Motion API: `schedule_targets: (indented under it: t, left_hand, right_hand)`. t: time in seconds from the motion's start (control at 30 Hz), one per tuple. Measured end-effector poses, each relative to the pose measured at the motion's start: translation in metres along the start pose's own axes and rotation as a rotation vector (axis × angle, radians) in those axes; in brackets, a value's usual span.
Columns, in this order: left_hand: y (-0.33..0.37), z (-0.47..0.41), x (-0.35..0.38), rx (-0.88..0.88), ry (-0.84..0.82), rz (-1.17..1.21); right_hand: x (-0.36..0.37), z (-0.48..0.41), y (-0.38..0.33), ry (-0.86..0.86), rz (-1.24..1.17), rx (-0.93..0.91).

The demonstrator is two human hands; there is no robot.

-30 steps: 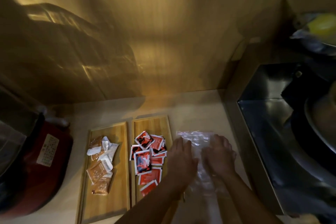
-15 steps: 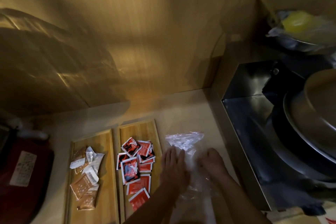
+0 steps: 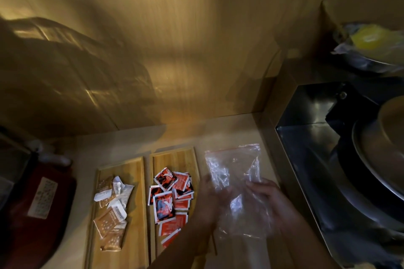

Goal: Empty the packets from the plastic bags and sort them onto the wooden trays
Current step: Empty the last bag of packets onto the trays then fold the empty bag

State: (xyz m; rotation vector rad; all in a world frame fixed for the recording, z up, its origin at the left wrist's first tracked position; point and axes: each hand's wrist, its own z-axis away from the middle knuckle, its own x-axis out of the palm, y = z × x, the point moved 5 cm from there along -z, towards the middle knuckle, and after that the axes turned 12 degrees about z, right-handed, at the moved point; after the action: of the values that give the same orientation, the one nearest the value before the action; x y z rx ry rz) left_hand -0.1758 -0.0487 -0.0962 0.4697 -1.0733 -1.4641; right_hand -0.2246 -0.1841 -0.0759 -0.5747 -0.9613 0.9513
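Observation:
Two wooden trays lie side by side on the counter. The left tray (image 3: 135, 247) holds several brown and white packets (image 3: 112, 207). The right tray (image 3: 175, 159) holds several red and black packets (image 3: 171, 197). An empty clear plastic bag (image 3: 232, 164) with a red zip strip lies just right of the trays. My left hand (image 3: 209, 201) and my right hand (image 3: 265, 197) both rest on the bag's near half, partly seen through the crinkled film; whether the fingers pinch the film I cannot tell.
A dark red appliance with a white label (image 3: 41, 201) sits at the left edge. A steel stove surround (image 3: 306, 159) with a large metal pan (image 3: 380, 148) fills the right. A bowl with a yellow item in plastic (image 3: 371, 43) stands behind it. The wooden wall rises at the back.
The view has shifted slightly. My hands have slid back toward me along the bag, and the bag's far end now lies flatter and more spread out.

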Motion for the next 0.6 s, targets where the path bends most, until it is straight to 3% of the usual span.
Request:
schedule_targets:
  t: [0.2, 0.43, 0.6]
  left_hand:
    - [0.017, 0.004, -0.015, -0.139, 0.063, -0.08]
    - [0.046, 0.011, -0.021, 0.044, 0.089, -0.088]
    - [0.065, 0.022, -0.023, 0.158, 0.071, -0.119]
  right_hand:
    - [-0.009, -0.006, -0.005, 0.131, 0.131, -0.019]
    - [-0.011, -0.005, -0.009, 0.203, 0.254, 0.023]
    - [-0.008, -0.006, -0.022, 0.242, 0.349, -0.104]
